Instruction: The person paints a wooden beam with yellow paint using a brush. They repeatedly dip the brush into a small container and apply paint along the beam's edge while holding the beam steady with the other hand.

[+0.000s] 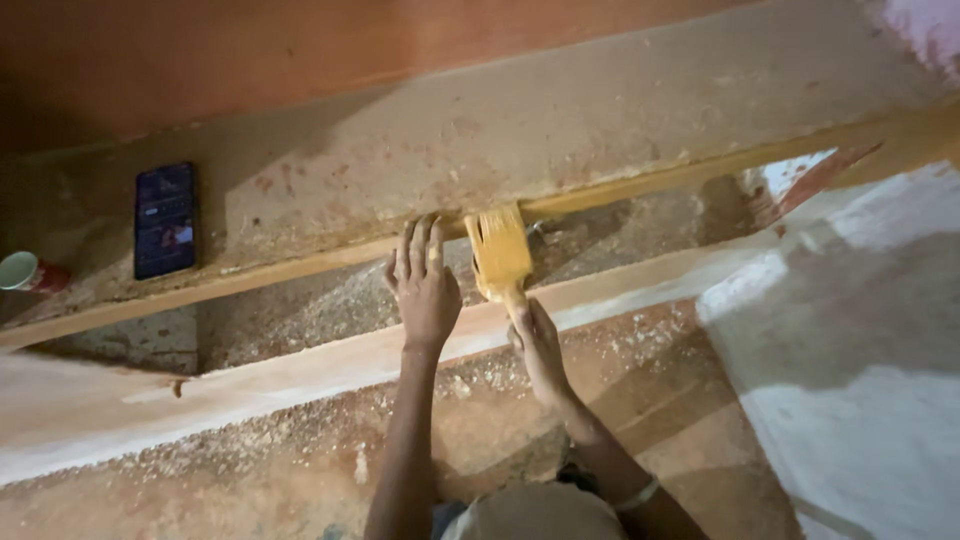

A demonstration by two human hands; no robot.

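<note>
Here the right hand (538,345) grips the handle of a wide brush (500,255), fingers clenched round it, its yellow-loaded bristles pressed against the near edge of the long plank (300,265). The left hand (424,285) lies flat, fingers released and spread, steadying that same edge just beside the brush. By my judgement the edge is mid-coat (yellow to the right, barer wood to the left), so the next stroke calls for an even drag along the edge; a phone (165,220) and a cup (20,272) sit towards the plank's left end.

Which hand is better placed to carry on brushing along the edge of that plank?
The right hand: it already grips the brush, whose bristles rest on the plank's edge. The left hand lies flat beside it, fingers on that edge.
</note>
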